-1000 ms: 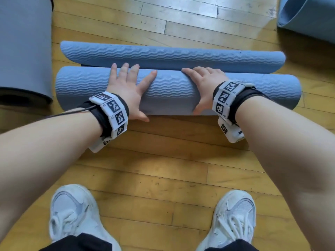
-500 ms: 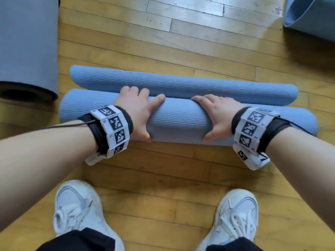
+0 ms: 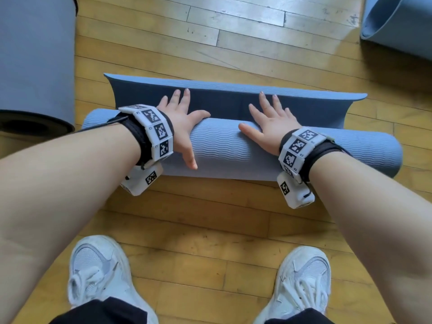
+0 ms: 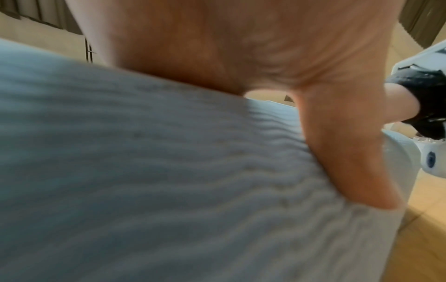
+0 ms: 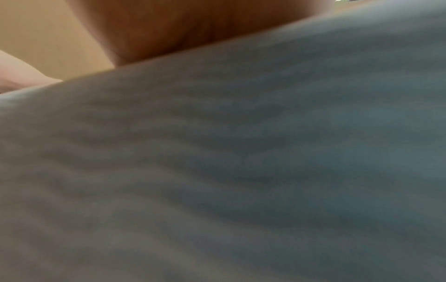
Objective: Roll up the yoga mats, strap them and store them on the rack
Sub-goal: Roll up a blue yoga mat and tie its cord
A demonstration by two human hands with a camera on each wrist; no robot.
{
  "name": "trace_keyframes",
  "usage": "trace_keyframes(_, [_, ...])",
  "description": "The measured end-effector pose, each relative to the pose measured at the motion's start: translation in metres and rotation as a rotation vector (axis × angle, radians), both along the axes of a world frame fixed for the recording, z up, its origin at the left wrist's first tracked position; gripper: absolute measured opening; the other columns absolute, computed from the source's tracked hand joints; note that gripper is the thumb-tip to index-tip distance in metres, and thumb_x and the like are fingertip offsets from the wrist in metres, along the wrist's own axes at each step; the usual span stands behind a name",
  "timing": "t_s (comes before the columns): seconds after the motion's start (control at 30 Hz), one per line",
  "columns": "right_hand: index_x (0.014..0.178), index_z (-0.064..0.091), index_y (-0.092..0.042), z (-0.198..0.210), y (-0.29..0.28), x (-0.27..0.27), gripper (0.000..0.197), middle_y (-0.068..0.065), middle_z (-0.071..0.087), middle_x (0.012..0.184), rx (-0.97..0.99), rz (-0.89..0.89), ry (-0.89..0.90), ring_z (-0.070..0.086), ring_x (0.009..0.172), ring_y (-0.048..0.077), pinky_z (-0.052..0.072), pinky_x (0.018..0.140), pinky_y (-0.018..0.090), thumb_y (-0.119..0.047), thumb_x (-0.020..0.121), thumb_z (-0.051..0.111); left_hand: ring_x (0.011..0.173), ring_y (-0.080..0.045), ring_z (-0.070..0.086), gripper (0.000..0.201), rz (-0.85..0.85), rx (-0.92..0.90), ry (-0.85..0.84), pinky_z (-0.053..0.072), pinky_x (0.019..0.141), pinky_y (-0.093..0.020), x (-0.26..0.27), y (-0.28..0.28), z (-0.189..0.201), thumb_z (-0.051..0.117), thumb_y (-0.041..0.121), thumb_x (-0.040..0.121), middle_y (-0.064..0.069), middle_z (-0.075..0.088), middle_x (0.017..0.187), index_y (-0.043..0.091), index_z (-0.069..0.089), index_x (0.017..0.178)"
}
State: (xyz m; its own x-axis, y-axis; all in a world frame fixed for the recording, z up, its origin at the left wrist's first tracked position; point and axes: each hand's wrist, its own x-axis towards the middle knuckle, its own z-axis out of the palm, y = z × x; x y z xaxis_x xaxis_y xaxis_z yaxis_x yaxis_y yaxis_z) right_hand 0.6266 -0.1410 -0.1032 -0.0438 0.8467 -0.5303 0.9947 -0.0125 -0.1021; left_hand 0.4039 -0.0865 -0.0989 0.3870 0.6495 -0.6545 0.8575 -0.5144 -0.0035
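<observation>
Two hands lay flat on a blue yoga mat [image 3: 224,148] at the middle of the head frame, rolled into a thick cylinder lying crosswise on the wooden floor [image 3: 210,213]. Its last unrolled flap [image 3: 222,101] stretched away toward the top of the frame, darker on its upper face, with the far edge curling up slightly.

The left hand [image 3: 181,120] rested on the roll left of centre, fingers spread and straight, reaching over onto the flap, thumb lying down the near side of the roll. The right hand [image 3: 271,123] did the same right of centre, fingers splayed, thumb pointing toward the other hand. Both wrist views showed only blurred ribbed mat pressed under a palm.

Each wrist wore a black band with white marker tiles [image 3: 156,129].

A grey rolled mat [image 3: 35,66] stood at the upper left, another blue roll [image 3: 397,26] at the upper right. White sneakers [image 3: 98,274] sat at the bottom edge.
</observation>
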Motion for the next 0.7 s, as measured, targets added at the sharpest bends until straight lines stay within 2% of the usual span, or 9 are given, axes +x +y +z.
trace_keyframes(0.3, [0.154, 0.010, -0.023, -0.006, -0.005, 0.002, 0.067, -0.002, -0.010, 0.161, 0.091, -0.024, -0.021, -0.007, 0.148, 0.016, 0.002, 0.120, 0.043, -0.058, 0.098, 0.013, 0.146, -0.030, -0.015, 0.128, -0.002, 0.122, -0.059, -0.006, 0.116, -0.054, -0.013, 0.005, 0.003, 0.071, 0.080, 0.047, -0.007, -0.015, 0.159, 0.039, 0.006, 0.150])
trace_keyframes(0.43, [0.154, 0.010, -0.021, -0.004, -0.006, 0.002, 0.065, -0.003, -0.006, 0.162, 0.148, -0.038, -0.047, -0.003, 0.148, 0.013, 0.000, 0.120, 0.039, -0.055, 0.099, 0.015, 0.147, -0.028, -0.005, 0.112, 0.095, 0.175, -0.147, -0.005, 0.117, -0.055, -0.015, 0.018, 0.013, 0.067, 0.075, 0.060, 0.001, 0.006, 0.161, 0.035, 0.014, 0.150])
trace_keyframes(0.57, [0.154, 0.005, -0.022, -0.004, -0.004, 0.004, 0.065, -0.003, -0.004, 0.162, 0.173, -0.043, -0.046, -0.005, 0.148, 0.013, -0.004, 0.120, 0.038, -0.055, 0.099, 0.017, 0.148, -0.026, 0.005, 0.089, 0.164, 0.200, -0.191, -0.002, 0.117, -0.055, -0.013, 0.027, 0.017, 0.059, 0.067, 0.077, 0.005, 0.028, 0.155, 0.031, 0.021, 0.150])
trace_keyframes(0.7, [0.154, 0.004, -0.024, -0.003, -0.004, 0.007, 0.073, -0.003, -0.006, 0.162, 0.187, -0.027, -0.035, -0.010, 0.148, 0.016, -0.006, 0.119, 0.041, -0.062, 0.095, 0.022, 0.147, -0.026, 0.011, 0.078, 0.148, 0.226, -0.173, -0.001, 0.116, -0.056, -0.008, 0.023, 0.018, 0.052, 0.063, 0.085, 0.003, 0.032, 0.154, 0.032, 0.022, 0.150])
